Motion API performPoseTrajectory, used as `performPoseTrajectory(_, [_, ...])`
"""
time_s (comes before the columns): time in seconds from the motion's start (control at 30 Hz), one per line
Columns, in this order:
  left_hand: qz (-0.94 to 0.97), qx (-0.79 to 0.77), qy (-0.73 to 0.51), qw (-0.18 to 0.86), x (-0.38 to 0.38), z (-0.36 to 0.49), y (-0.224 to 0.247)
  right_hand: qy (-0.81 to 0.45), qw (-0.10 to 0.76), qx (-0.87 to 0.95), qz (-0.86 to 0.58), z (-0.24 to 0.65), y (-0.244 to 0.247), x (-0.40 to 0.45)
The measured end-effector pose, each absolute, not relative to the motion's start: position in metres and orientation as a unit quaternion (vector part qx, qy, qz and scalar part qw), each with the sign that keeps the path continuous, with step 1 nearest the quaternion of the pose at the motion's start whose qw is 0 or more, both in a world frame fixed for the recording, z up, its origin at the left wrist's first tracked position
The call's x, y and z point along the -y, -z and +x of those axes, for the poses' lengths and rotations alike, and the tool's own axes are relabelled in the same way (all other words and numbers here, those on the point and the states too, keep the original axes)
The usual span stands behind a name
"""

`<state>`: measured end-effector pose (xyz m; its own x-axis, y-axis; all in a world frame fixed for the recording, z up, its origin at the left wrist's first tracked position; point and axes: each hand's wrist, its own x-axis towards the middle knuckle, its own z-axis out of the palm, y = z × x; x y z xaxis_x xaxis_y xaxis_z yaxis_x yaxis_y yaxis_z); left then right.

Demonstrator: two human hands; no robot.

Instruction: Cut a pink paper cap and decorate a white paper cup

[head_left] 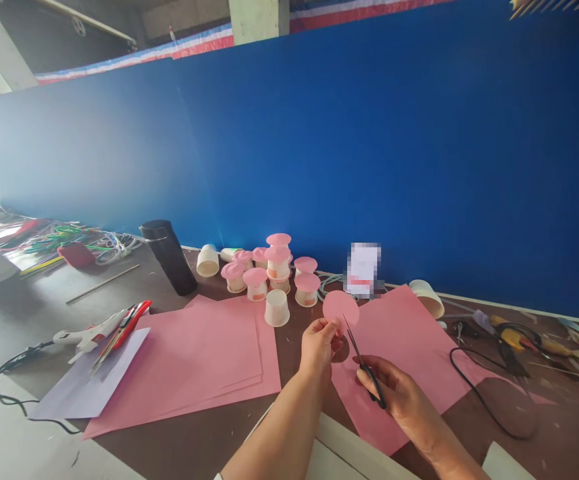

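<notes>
My left hand [320,343] pinches the lower edge of a round pink paper disc [340,307]. In my right hand [394,393] are black-handled scissors [370,381], their blades pointing up toward the disc's lower right edge. Beneath and beyond my hands lies a pink sheet [402,343] with a rounded cut in its left edge. Several white cups topped with pink discs [256,283] stand behind, some stacked. A bare white cup [276,308] is upside down in front of them.
Left of my hands are pink sheets [194,353], a lilac sheet [104,387], a glue gun [89,335], a red cutter [126,327] and a black bottle [169,257]. Black cable [484,407] and loose tools lie right. A blue panel [369,147] stands behind the table.
</notes>
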<state>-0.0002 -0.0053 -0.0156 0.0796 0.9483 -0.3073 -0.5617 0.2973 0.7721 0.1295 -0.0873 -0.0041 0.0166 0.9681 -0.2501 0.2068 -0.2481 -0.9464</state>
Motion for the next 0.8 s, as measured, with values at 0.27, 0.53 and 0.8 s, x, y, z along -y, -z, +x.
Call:
performPoseTrajectory(0.27, [0.237, -0.368, -0.514, 0.738, 0.01, 0.004, 0.012, -0.491, 0.407, 0.482, -0.6, 0.127, 0.006, 0.086])
performPoseTrajectory(0.53, [0.233, -0.381, -0.502, 0.74, 0.011, 0.005, 0.01, -0.493, 0.4, 0.481, -0.605, 0.125, 0.007, 0.085])
performPoseTrajectory(0.8, [0.235, -0.389, -0.504, 0.735, 0.011, 0.006, 0.01, -0.488, 0.4, 0.491, -0.601, 0.127, 0.014, 0.086])
